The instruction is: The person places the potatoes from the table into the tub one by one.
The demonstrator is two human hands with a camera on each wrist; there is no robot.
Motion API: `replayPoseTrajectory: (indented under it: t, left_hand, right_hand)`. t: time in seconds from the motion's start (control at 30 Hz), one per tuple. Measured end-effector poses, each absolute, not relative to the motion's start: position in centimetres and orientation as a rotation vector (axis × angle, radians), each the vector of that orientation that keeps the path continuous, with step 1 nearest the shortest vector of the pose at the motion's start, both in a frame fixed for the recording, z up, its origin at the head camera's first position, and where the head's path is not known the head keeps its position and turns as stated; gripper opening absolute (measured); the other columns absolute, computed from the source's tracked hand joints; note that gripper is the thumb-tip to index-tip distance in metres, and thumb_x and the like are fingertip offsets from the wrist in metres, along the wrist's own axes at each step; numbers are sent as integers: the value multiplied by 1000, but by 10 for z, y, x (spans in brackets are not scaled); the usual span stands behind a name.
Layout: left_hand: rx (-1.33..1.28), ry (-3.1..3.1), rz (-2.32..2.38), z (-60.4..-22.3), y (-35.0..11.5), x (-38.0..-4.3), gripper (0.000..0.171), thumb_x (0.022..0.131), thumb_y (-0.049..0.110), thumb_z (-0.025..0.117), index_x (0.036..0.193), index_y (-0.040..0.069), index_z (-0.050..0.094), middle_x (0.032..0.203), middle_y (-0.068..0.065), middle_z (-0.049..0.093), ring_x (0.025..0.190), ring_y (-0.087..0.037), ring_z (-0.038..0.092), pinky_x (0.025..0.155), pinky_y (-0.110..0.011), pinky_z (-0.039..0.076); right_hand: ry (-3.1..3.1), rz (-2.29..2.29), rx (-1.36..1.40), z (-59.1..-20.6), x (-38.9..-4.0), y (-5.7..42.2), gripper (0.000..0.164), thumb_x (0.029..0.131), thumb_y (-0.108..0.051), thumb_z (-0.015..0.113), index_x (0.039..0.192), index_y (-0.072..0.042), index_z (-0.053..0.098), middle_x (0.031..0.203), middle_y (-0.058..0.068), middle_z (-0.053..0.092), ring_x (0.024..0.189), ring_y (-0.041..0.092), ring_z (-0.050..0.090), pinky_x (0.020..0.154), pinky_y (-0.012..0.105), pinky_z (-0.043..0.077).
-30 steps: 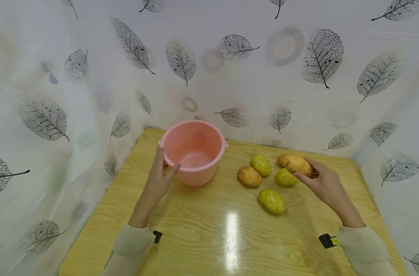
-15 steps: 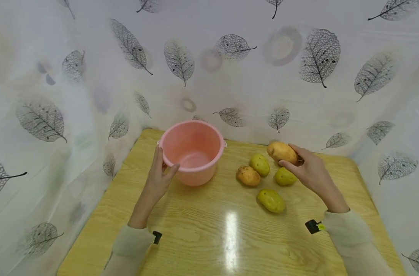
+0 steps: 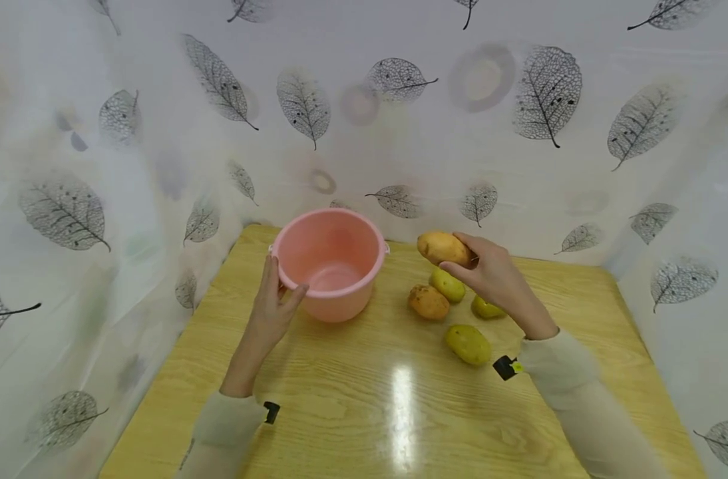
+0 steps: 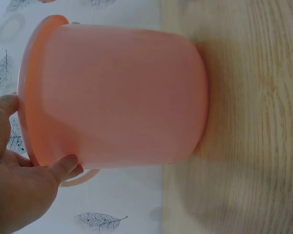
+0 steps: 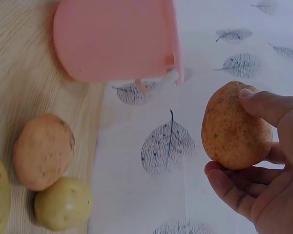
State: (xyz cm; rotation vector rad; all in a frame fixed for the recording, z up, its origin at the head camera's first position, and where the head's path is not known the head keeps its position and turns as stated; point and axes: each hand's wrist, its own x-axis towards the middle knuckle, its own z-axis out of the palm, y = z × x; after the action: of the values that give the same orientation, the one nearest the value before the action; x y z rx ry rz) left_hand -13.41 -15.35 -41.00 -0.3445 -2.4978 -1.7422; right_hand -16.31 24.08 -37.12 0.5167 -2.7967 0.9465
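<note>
A pink plastic bucket [image 3: 340, 306] stands upright at the back left of the table, with nothing visible inside it. My left hand [image 3: 271, 313] grips its near-left rim, also seen in the left wrist view, where the thumb and fingers [image 4: 63, 168] lie on the bucket's edge and side. Right of the bucket, my right hand [image 3: 490, 269] holds a brownish-yellow potato [image 3: 443, 248] in the air between thumb and fingers. Beneath it lie a brown potato [image 3: 428, 303] and several greenish-yellow potatoes [image 3: 468, 344], one partly hidden by the right hand.
The wooden table [image 3: 340, 412] ends at a leaf-printed curtain [image 3: 400, 133] along its back and sides. The bucket's pale handle [image 5: 161, 83] hangs at its side. A bright light reflection [image 3: 402, 412] shows on the table's front part.
The right hand has lifted the potato and carried it left, from above the right-hand potatoes toward the bucket. The left hand has kept its place on the rim.
</note>
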Motion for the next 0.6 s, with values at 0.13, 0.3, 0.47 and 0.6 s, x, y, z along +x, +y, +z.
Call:
replayPoseTrajectory:
  t: [0.13, 0.3, 0.47, 0.6]
  left_hand:
    - [-351, -2483, -1753, -411, -153, -135, 87, 104, 9, 63, 161, -8, -1, 169, -27, -8, 151, -44, 25, 119, -52, 33]
    - [-334, -2497, -1750, -411, -153, -134, 87, 104, 10, 63, 161, -8, 0, 169, -27, -7, 151, -43, 24, 119, -50, 33]
    - [-337, -2496, -1746, -410, -153, -134, 87, 104, 10, 63, 161, -8, 0, 169, -28, -7, 151, -46, 24, 119, -51, 33]
    - [-341, -2497, -1740, -411, -153, -134, 87, 104, 11, 63, 161, -8, 0, 168, -28, -7, 150, -48, 24, 119, -51, 33]
  right_hand:
    - [-2804, 971, 558, -367, -170, 223, 59, 98, -33, 74, 144, 1, 57, 113, 17, 69, 86, 27, 63, 70, 38, 55]
    - [-2803, 991, 611, -364, -177, 203, 61, 98, -35, 74, 145, -1, 57, 115, 16, 69, 88, 26, 64, 72, 39, 55]
    - [-2797, 1037, 642, -361, -182, 184, 59, 97, -37, 75, 145, -7, 58, 115, 10, 69, 90, 23, 63, 74, 38, 54]
    - [-2782, 1067, 694, -362, -187, 166, 57, 97, -35, 76, 143, -6, 60, 114, 8, 68, 91, 22, 62, 73, 36, 55]
